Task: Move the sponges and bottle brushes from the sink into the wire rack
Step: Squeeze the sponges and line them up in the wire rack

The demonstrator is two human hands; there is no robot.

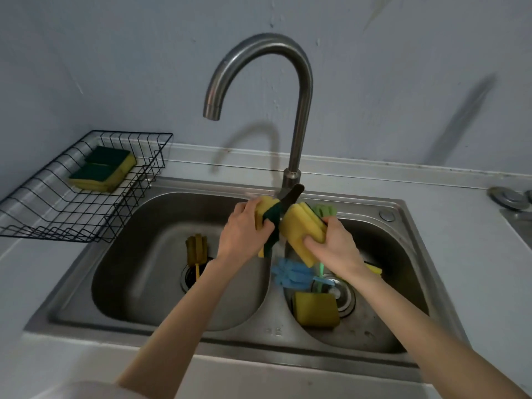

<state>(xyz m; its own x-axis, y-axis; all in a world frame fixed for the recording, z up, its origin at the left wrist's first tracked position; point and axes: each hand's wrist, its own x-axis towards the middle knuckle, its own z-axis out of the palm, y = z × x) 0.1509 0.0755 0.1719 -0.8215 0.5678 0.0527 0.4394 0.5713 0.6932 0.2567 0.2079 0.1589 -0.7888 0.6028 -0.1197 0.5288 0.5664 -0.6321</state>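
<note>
A sponge (266, 218) is gripped by the left hand (241, 231), another (302, 231) by the right hand (335, 247), fingers closed, above the sink (161, 321).

Two yellow sponges with dark green scouring faces (103, 167) are seen lying side by side, green faces up, at the far left of the black wire rack (86, 185), which is set on the counter left of the sink (403, 214). A yellow-and-green sponge (266, 214) is held above the divider, and just right of it a stack of yellow sponges (302, 230) is held tilted. A yellow bottle brush (196, 250) is laid over the left basin's drain. In the right basin a blue bottle brush (290, 274), a green bottle brush (324, 210), partly hidden, and a yellow sponge (315, 309) near the drain are found.
</note>
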